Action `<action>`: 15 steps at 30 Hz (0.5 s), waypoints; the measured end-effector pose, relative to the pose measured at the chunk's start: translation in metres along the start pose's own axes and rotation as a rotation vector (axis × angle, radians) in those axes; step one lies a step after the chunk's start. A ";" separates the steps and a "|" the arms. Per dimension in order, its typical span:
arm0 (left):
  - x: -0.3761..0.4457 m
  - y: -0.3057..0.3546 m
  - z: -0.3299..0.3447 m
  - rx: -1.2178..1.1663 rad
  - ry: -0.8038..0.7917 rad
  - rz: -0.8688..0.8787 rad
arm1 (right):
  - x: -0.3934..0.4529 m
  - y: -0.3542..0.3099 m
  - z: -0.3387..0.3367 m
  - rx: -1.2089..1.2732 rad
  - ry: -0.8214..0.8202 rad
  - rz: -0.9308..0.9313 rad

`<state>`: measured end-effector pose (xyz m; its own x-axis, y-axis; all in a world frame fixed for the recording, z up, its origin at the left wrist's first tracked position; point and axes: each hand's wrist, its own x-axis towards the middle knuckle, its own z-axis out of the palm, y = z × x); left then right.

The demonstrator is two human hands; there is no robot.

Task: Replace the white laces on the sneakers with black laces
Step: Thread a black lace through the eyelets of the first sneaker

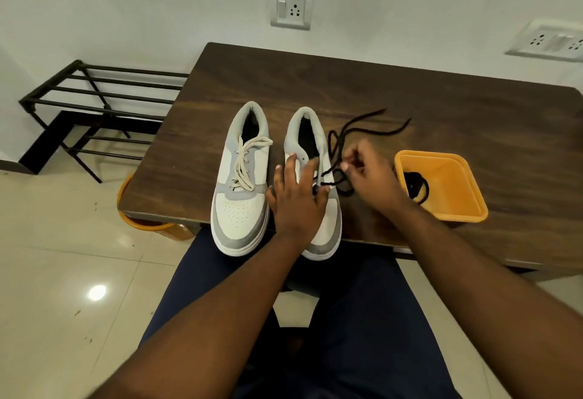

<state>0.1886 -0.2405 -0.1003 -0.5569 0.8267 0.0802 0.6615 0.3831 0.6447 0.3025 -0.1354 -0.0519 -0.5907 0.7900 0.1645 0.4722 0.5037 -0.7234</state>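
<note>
Two white and grey sneakers stand side by side at the table's near edge, toes toward me. The left sneaker point(241, 177) still carries white laces point(244, 161). The right sneaker point(310, 143) has no white lace; a black lace point(356, 128) runs from its lower eyelets and trails over the table behind it. My left hand point(296, 196) lies flat on the right sneaker with straight fingers, holding it down. My right hand point(367, 174) pinches the black lace just right of the eyelets.
An orange tub point(448, 206) at the right of the wooden table point(410, 89) holds another coiled black lace point(416, 185). A black metal shoe rack point(94, 105) stands at the left by the wall. An orange bucket point(138, 221) sits under the table's left corner.
</note>
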 end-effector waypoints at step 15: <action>-0.038 0.022 -0.059 -1.145 -0.295 -0.549 | -0.056 -0.070 0.000 1.183 -0.354 0.505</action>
<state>0.1947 -0.2873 -0.0439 -0.3892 0.7899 -0.4740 -0.4986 0.2521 0.8294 0.3026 -0.2149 -0.0099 -0.7423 0.5754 -0.3434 -0.0538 -0.5620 -0.8254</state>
